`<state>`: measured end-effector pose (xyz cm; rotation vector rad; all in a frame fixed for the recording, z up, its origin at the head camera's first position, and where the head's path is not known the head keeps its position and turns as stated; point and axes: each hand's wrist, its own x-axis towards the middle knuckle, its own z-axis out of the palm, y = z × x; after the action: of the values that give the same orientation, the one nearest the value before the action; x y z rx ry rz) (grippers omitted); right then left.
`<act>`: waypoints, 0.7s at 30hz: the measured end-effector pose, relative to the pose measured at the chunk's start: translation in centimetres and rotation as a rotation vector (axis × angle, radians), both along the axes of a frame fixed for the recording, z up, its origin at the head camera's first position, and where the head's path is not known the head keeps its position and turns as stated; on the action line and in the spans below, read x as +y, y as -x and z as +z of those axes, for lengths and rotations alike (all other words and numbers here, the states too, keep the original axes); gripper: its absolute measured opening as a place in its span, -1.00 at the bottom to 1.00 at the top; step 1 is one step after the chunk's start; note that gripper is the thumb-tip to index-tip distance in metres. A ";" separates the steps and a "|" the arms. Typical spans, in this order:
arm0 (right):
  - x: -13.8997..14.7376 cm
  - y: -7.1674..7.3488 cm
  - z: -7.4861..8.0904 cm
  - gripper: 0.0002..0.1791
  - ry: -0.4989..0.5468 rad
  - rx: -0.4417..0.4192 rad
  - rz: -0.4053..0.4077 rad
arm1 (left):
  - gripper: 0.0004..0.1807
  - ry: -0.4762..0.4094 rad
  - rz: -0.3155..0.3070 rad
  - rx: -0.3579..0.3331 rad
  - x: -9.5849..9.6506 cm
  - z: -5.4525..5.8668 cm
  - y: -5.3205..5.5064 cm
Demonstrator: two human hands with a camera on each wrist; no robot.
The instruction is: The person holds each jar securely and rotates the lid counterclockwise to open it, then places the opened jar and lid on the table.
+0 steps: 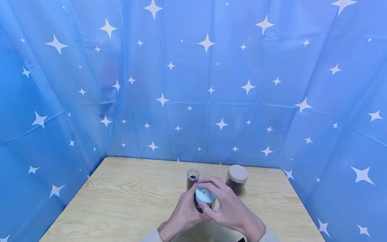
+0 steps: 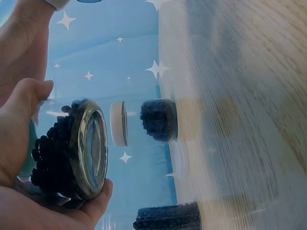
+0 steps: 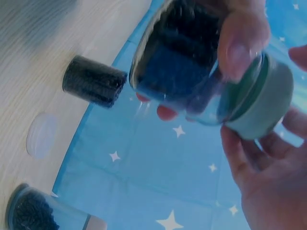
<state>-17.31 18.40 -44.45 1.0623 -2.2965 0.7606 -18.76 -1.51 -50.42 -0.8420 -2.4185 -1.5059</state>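
My left hand [image 1: 188, 209] grips a clear glass jar [image 2: 57, 158] of black beans around its body, and the jar is held up off the table, tilted. On the jar's mouth sits a pale green lid [image 1: 206, 196]. My right hand [image 1: 231, 208] holds that lid by its rim, the fingers [image 3: 235, 153] curled round the edge. In the right wrist view, the left thumb [image 3: 242, 52] presses on the glass near the lid. The beans lie unevenly inside the jar. The contact under the left palm is hidden.
A narrow clear jar [image 1: 192, 181] with dark contents stands open behind the hands. Right of it is a wider jar [image 1: 236, 186] with a pale pinkish lid [image 1: 238, 173]. A clear round lid [image 3: 42, 134] lies on the wood-grain table [image 1: 121, 198]. Behind hangs a blue star-print curtain [image 1: 187, 84].
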 end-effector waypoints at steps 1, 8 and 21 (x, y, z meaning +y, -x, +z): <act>-0.1 -0.1 -0.1 -0.45 0.005 0.002 -0.020 | -0.08 0.004 0.008 0.004 0.0 0.0 0.0; -1.3 -0.7 -0.5 -0.42 0.029 0.052 -0.202 | -0.14 0.033 0.092 0.036 0.3 0.2 0.1; -2.8 -1.3 -0.2 -0.40 0.013 0.070 -0.391 | -0.25 0.019 0.150 0.065 0.3 0.3 0.2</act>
<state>-15.97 15.56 -44.68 0.5933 -2.3322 0.5682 -18.93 -1.18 -50.12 -0.6843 -2.3932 -1.3820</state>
